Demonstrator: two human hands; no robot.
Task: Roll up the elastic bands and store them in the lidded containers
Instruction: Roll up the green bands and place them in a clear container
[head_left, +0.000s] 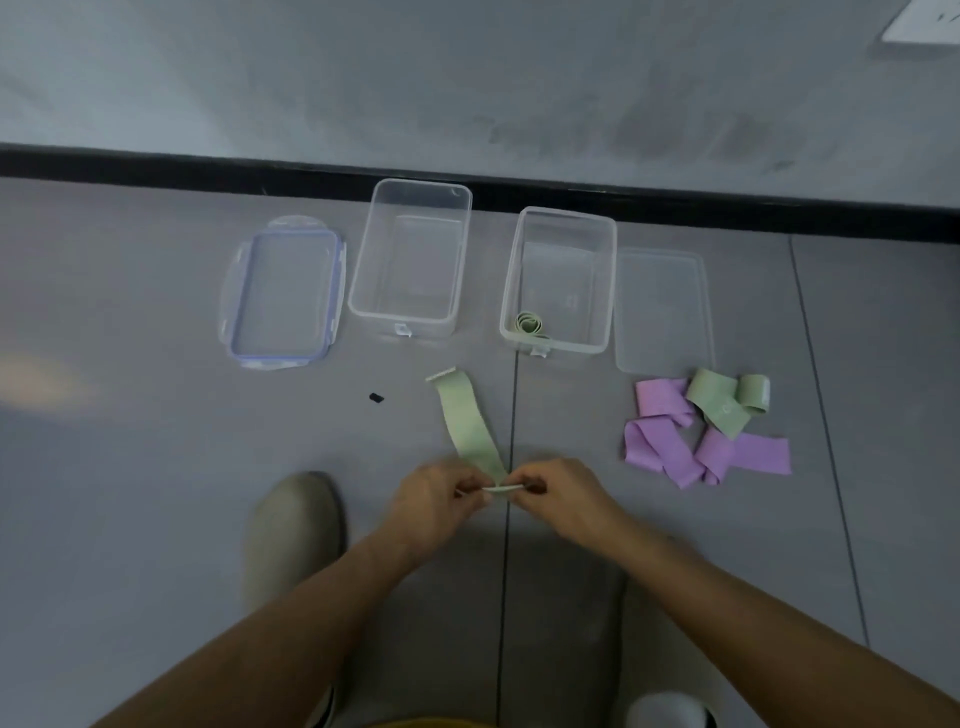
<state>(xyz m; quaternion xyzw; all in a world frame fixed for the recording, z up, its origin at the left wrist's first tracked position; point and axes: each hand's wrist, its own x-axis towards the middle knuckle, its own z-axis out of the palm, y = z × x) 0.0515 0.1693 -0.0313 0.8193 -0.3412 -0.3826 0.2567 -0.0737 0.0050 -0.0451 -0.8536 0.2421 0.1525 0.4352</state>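
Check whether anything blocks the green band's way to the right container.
Nothing visible does. The floor between the green band and the right container is bare, its lid lies off to the right, and only one rolled band sits inside.

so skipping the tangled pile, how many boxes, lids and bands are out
boxes: 2 (left box, right box)
lids: 2 (blue-edged lid, clear lid)
green bands: 2 (rolled band in the right box, long band pinched by the left hand and right hand)
total: 6
the pile of purple and green bands is too tangled to count
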